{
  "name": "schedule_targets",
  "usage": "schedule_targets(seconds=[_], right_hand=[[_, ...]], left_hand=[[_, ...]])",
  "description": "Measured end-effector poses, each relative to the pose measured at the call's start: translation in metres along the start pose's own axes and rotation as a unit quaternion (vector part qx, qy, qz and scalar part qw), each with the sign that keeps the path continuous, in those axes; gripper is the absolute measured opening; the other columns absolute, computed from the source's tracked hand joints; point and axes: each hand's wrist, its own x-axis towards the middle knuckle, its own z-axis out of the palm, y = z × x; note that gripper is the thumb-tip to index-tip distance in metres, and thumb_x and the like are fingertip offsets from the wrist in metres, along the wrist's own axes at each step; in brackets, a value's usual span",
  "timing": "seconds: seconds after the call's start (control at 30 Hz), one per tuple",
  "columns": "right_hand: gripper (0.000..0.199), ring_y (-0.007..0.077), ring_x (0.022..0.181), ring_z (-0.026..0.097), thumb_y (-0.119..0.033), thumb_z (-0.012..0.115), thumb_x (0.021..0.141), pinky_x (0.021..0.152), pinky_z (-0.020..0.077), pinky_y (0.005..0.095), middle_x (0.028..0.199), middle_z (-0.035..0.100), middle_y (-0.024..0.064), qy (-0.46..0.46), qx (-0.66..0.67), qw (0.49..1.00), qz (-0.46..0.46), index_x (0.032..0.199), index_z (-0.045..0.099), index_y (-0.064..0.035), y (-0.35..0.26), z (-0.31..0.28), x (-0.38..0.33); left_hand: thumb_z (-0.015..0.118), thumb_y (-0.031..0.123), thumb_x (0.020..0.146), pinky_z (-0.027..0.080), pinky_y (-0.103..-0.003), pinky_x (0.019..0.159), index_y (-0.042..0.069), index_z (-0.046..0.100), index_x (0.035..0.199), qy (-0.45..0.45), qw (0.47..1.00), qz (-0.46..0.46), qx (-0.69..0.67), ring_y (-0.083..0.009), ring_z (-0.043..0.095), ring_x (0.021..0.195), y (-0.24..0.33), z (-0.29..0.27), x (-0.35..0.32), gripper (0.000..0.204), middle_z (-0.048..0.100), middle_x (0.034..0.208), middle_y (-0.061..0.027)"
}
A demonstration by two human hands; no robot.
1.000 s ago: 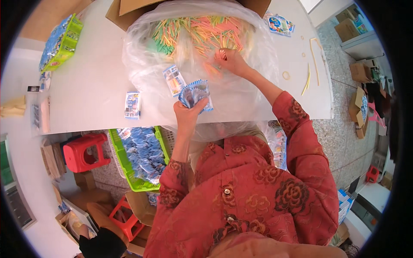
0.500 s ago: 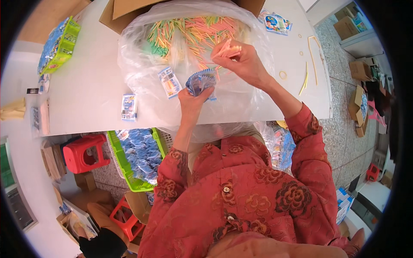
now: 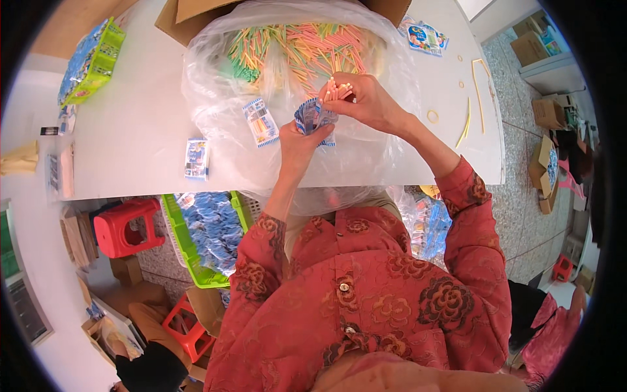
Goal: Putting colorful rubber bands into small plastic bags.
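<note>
My left hand (image 3: 297,149) is closed around a small blue-and-white plastic packet (image 3: 304,118), whose mouth gapes at the top. Right beside that mouth, my right hand (image 3: 373,106) pinches a bundle of thin pink sticks (image 3: 339,91), their pale ends showing. Beyond both hands lies a heap of pink, green and yellow sticks (image 3: 320,47) on a large clear plastic bag (image 3: 212,78). A filled packet (image 3: 260,122) rests on the bag left of my left hand. Another packet (image 3: 196,159) lies flat farther left.
An open cardboard box (image 3: 176,23) holds the bag's far side on the white table (image 3: 137,144). Green baskets of packets stand at far left (image 3: 108,62) and below the table edge (image 3: 189,264). Rubber bands (image 3: 432,116) and packets (image 3: 424,37) lie at right. People sit nearby.
My right hand has come down and nearer to the packet with the sticks. My left hand has shifted slightly up and right. A person in pink now shows at lower right.
</note>
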Motion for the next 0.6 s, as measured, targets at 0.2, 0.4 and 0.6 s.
schedule_targets(seconds=[0.2, 0.4, 0.6], right_hand=[[0.018, 0.0116, 0.067, 0.050, -0.019, 0.059, 0.084, 0.059, 0.0402, 0.0257, 0.074, 0.056, 0.0035, 0.040, 0.041, 0.996, -0.073, 0.085, 0.059, -0.0015, 0.014, 0.000, 0.007], [0.026, 0.0091, 0.077, 0.050, -0.019, 0.045, 0.093, 0.069, 0.0419, 0.0235, 0.083, 0.056, 0.0029, 0.062, 0.034, 0.991, -0.117, 0.094, 0.061, 0.0010, 0.024, -0.002, 0.015], [0.026, 0.0077, 0.075, 0.049, -0.021, 0.046, 0.092, 0.065, 0.0409, 0.0226, 0.086, 0.056, 0.0021, 0.069, 0.169, 0.983, -0.015, 0.104, 0.059, -0.0010, 0.029, -0.004, 0.014]], left_hand=[[0.075, 0.008, 0.068, 0.045, -0.021, 0.058, -0.001, 0.065, 0.084, -0.003, 0.999, 0.028, 0.023, -0.0057, 0.055, 0.064, 0.004, 0.002, 0.008, 0.021, 0.064, 0.075, -0.0009], [0.075, 0.008, 0.069, 0.044, -0.021, 0.059, -0.001, 0.065, 0.087, -0.011, 0.998, 0.048, 0.046, -0.0050, 0.054, 0.065, 0.009, 0.002, 0.013, 0.022, 0.063, 0.076, 0.0003], [0.073, 0.005, 0.071, 0.044, -0.019, 0.060, 0.001, 0.065, 0.091, -0.020, 0.998, 0.052, -0.012, -0.0040, 0.054, 0.067, 0.005, 0.000, 0.013, 0.022, 0.063, 0.079, 0.0011]])
